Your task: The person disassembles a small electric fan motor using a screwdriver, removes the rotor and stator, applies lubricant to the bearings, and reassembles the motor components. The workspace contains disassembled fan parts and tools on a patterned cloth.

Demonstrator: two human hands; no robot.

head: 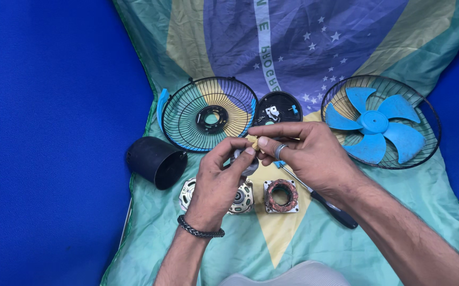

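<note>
Both forearms are reaching in from below, the left hand (220, 177) and right hand (298, 151) meeting at the fingertips, fingers curled and pinching together.

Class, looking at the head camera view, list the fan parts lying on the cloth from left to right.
Black cylindrical cover → wire fan guard → round black housing plate → blue fan blade resting in the second wire guard.

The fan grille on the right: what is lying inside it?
Inside the right fan grille lies a blue fan blade, its hub and all its blades visible. Under it, green and yellow cloth shows through the wires.
</note>
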